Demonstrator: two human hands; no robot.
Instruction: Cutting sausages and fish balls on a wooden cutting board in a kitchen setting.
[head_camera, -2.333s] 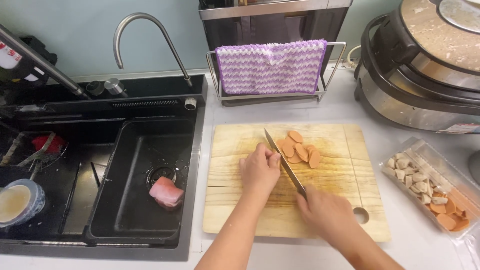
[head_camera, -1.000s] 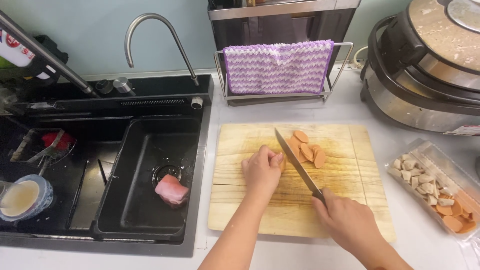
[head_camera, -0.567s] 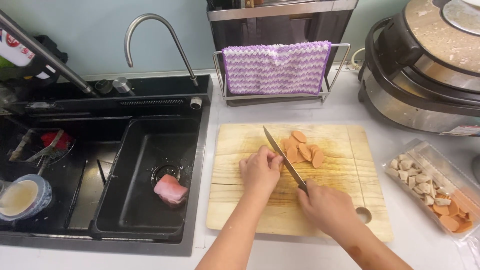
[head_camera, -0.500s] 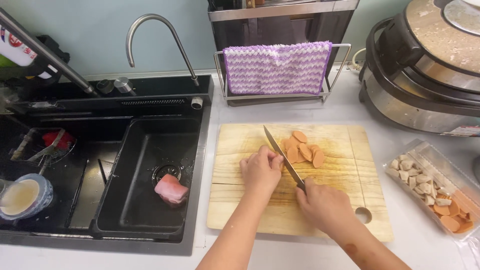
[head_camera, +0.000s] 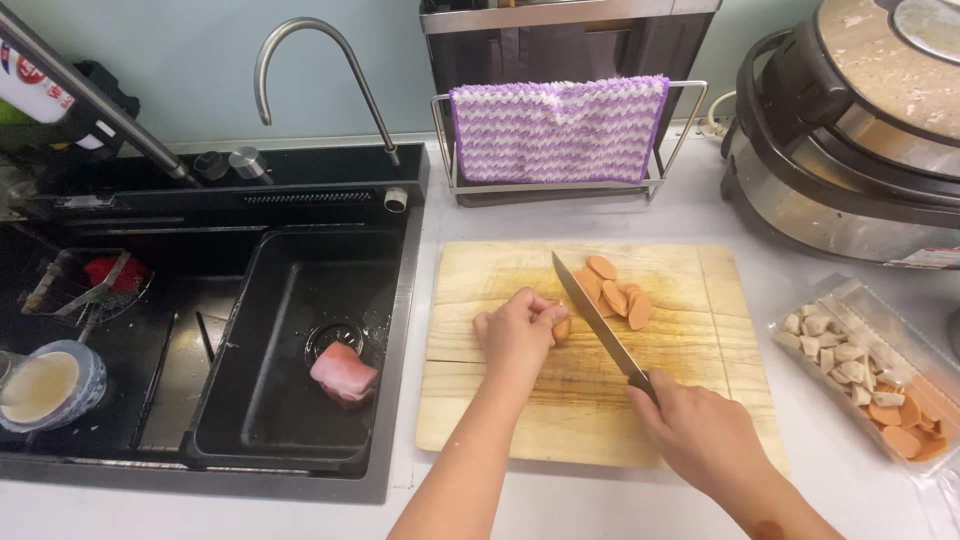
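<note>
My left hand (head_camera: 515, 335) pins a sausage (head_camera: 562, 327) on the wooden cutting board (head_camera: 690, 400). My right hand (head_camera: 700, 435) grips a knife (head_camera: 597, 320), its blade against the sausage, slices (head_camera: 612, 292) just beyond.

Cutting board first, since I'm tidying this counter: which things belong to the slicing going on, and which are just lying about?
In use: cutting board, knife in right hand, sausage end held by left hand, cut slices.

Lying about: purple cloth, clear tray of pieces, cooker, pink meat in sink, tap.
</note>
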